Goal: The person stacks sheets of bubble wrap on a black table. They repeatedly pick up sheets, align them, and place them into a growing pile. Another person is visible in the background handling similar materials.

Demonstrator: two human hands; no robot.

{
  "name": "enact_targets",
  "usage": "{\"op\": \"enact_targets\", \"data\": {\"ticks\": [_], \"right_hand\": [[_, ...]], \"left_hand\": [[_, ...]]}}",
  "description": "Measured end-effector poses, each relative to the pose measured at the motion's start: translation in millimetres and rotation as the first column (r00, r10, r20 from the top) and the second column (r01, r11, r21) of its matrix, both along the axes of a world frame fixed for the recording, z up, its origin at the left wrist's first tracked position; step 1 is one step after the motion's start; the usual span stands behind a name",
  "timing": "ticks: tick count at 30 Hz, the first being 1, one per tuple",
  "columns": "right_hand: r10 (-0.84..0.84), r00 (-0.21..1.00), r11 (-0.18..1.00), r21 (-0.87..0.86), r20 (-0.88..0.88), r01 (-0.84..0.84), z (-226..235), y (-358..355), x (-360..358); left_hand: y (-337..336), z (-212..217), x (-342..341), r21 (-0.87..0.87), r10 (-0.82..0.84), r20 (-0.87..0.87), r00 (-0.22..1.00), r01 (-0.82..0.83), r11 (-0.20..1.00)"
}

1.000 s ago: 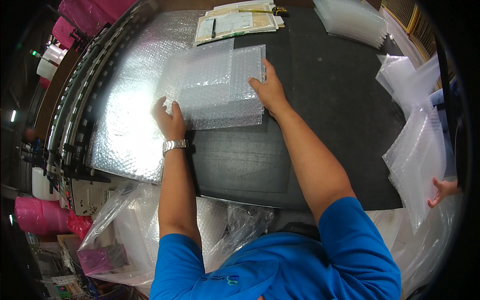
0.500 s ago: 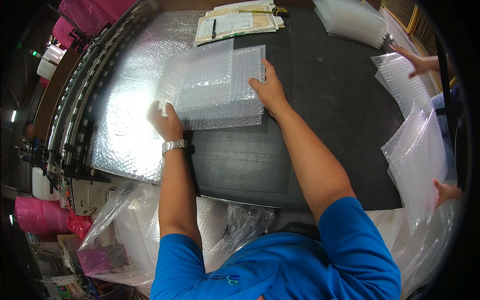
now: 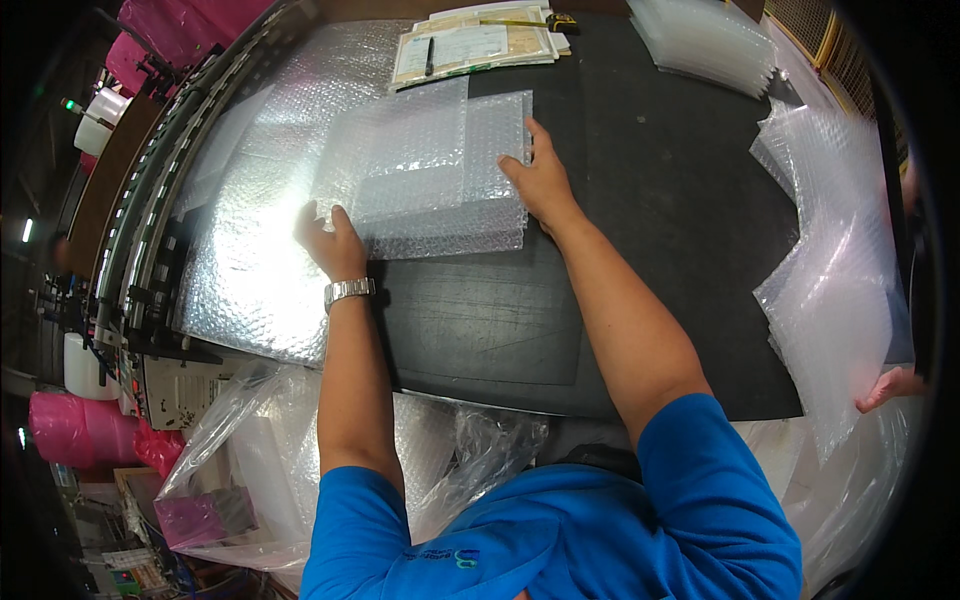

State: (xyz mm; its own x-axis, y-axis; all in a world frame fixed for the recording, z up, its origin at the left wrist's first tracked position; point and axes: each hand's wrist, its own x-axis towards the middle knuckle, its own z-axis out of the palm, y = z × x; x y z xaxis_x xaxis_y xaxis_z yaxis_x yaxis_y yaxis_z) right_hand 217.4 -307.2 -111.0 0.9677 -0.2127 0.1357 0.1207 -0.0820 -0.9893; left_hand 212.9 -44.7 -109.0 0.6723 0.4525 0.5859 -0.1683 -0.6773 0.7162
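A stack of clear bubble-wrap sheets lies between my two hands on the dark work surface, its layers not quite lined up. My left hand, a metal watch on its wrist, grips the stack's lower left side with thumb and fingers apart around it; glare blurs the fingertips. At the right edge, my right hand has its thumb on top and its fingers along the side. Beneath and to the left of the stack spreads a shiny bubble-textured sheet.
Rollers run along the left side, with a thin clear sheet beside them. Papers with a pen and a tape measure lie at the far edge. Bubble-wrap piles stand right, where a co-worker's hand holds one.
A thin clear sheet has appeared beside the left rollers. On the right, the co-worker's upper hand has drawn back and the bubble-wrap pile there has shifted. My hands stay almost still.
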Motion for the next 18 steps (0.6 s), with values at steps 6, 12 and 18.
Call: {"op": "enact_targets", "data": {"ticks": [6, 12, 18], "right_hand": [[-0.012, 1.000, 1.000, -0.026, -0.010, 0.012, -1.8, -0.1, 1.2], [-0.001, 1.000, 1.000, -0.003, -0.011, 0.001, -1.0, 0.9, 0.4], [-0.017, 0.999, 0.999, -0.031, 0.039, 0.018, -5.5, -0.2, 3.0]], "left_hand": [[-2.7, 0.1, -1.1, -0.004, -0.001, 0.018, 1.000, 0.001, 1.000], [-0.9, -0.6, -0.3, 0.010, 0.026, 0.036, 0.999, -0.027, 1.000], [-0.6, -1.6, 0.1, -0.070, 0.057, 0.081, 0.995, -0.051, 0.996]]}}
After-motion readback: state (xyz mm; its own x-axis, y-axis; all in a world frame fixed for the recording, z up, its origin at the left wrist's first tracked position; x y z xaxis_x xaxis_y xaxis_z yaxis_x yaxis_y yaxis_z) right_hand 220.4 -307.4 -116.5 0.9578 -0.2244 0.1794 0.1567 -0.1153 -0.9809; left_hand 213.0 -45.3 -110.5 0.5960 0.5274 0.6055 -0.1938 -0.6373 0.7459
